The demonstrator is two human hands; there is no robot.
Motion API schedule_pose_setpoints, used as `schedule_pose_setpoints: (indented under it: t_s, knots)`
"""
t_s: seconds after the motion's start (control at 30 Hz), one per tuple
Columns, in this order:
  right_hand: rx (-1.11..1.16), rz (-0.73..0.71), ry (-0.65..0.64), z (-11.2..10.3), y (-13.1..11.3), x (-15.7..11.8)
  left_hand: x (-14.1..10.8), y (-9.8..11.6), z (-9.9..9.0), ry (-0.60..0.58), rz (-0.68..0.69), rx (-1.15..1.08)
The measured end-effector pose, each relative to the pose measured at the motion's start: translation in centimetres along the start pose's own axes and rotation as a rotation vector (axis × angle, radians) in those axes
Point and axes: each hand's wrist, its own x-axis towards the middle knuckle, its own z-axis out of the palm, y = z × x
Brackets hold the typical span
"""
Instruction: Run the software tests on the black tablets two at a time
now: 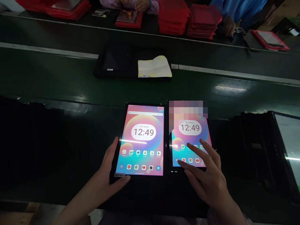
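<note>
Two lit tablets lie side by side on the dark green table, both reading 12:49. My left hand (112, 175) grips the left edge of the left tablet (145, 143), its thumb on the lower bezel near a small label and its other fingers along the side, partly hidden. Over the lower part of the right tablet (189, 137) is my right hand (208, 172), palm down with fingers spread. Its fingertips are on or just above the app icons; contact cannot be told. The upper part of the right screen is pixelated.
A black case (117, 62) with a creased white paper (154, 67) lies ahead. Black covers (253, 143) and another tablet (288, 140) are at the right. Across the table are red stacks (173, 17), a pink-sleeved person's hands (140, 4) and a blue-sleeved person's hand (228, 26).
</note>
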Motion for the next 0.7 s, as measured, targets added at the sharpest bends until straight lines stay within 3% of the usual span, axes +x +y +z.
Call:
schedule_pose_setpoints:
  t_s: [0.13, 0.27, 0.43, 0.7]
  knots:
    - [0.013, -0.005, 0.010, -0.2, 0.1, 0.0, 0.1, 0.4, -0.1, -0.014, -0.040, -0.066]
    - [0.009, -0.007, 0.008, -0.3, -0.1, 0.1, 1.1, -1.0, -0.9, -0.005, -0.015, -0.271]
    - [0.001, 0.006, 0.004, 0.0, -0.4, 0.2, 1.9, -2.6, -1.2, 0.034, -0.026, -0.243]
    - [-0.003, 0.028, 0.034, 0.1, -0.1, 0.2, 1.7, -1.0, -2.0, -0.015, -0.107, -0.335]
